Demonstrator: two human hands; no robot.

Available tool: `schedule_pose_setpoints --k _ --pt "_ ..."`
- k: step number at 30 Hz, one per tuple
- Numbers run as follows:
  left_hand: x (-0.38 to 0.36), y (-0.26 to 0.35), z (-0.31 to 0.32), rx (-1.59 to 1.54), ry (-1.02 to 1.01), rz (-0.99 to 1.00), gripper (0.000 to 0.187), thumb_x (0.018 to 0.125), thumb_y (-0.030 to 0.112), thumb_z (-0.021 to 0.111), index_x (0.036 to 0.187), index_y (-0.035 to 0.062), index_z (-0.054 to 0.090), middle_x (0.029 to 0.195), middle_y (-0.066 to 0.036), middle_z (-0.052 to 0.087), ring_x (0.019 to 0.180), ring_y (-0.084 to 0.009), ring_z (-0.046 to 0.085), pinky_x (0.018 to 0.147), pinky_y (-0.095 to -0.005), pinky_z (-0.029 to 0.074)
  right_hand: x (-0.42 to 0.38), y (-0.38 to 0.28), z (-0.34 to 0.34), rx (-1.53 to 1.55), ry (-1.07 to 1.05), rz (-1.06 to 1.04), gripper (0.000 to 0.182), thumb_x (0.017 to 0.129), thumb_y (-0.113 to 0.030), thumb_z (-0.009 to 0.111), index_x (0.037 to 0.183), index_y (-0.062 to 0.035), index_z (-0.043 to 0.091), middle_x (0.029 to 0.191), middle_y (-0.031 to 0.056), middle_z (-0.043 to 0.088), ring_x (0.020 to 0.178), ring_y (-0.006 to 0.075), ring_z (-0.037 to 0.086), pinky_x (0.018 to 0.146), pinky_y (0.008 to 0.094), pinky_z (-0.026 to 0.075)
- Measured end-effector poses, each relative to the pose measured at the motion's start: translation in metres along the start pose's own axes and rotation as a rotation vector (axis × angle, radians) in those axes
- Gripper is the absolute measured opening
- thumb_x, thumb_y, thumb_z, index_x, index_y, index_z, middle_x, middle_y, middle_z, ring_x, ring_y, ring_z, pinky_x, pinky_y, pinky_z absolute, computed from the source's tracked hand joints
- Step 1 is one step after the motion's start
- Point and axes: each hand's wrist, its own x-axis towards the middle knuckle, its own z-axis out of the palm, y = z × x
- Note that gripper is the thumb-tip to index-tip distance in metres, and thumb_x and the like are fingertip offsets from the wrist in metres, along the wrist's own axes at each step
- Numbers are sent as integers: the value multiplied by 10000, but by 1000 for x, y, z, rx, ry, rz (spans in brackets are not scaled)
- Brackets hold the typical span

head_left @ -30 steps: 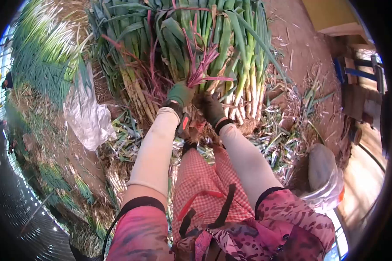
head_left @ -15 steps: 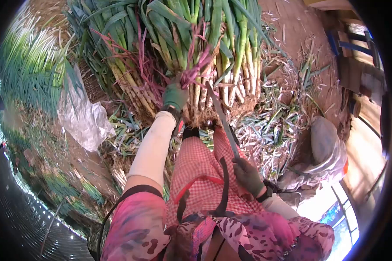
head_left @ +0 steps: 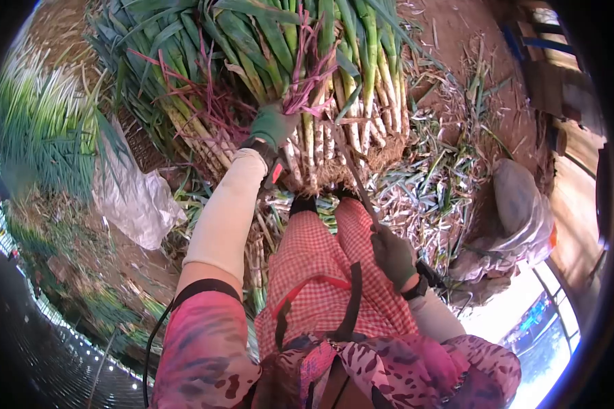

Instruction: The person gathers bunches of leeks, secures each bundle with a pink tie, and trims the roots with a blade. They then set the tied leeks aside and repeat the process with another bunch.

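Observation:
Large bundles of green onions (head_left: 317,146), roots down and leaves up, stand in front of my legs. Pink ties (head_left: 310,95) run around and between their stems. My left hand (head_left: 273,127), in a green glove, is closed on the stems at the left of the middle bundle, its fingertips partly hidden among them. My right hand (head_left: 393,256), also gloved, grips the handle of a long knife (head_left: 357,178) near my thigh. The narrow blade points up and away, its tip overlapping the white stems in this view.
Cut leaves and trimmings (head_left: 430,204) litter the ground around my feet. To the left lie a pale plastic sheet (head_left: 140,204) and a heap of green onions (head_left: 48,129). A stuffed sack (head_left: 515,204) sits at the right, near wooden boards (head_left: 559,88).
My left hand has moved off the gathered pink ties to the stems just beside them. The knife has shifted slightly right and its angle is a little steeper.

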Motion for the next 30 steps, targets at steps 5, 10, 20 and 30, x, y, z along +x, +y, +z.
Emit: schedule_pose_setpoints --k 5,10,20,30 --pt "19 -44 16 404 -172 283 455 784 451 596 1065 97 644 994 -230 646 959 -401 601 855 -453 461 63 17 33 53 28 -233 220 907 -215 532 991 -29 612 658 163 600 609 285 616 563 375 462" --pt "-2 -17 1 62 -117 -100 482 789 479 593 1070 92 647 940 -238 648 968 -421 596 886 -459 455 136 -14 43 254 -1 -33 180 885 -201 540 929 -34 589 727 179 628 691 323 636 595 420 480" --pt "-102 -182 -100 858 88 39 140 793 130 533 906 107 613 747 -165 631 639 -361 618 559 -455 499 -22 6 -68 293 -139 180 172 919 -165 563 999 -26 623 625 -28 519 519 34 483 457 224 399" --pt "-22 -98 -303 -340 891 -47 280 904 270 592 1069 46 615 882 -63 622 768 -137 572 658 -311 465 144 -99 -82 108 -14 -613 197 835 -47 571 1029 -19 587 726 52 558 577 130 533 541 257 451"
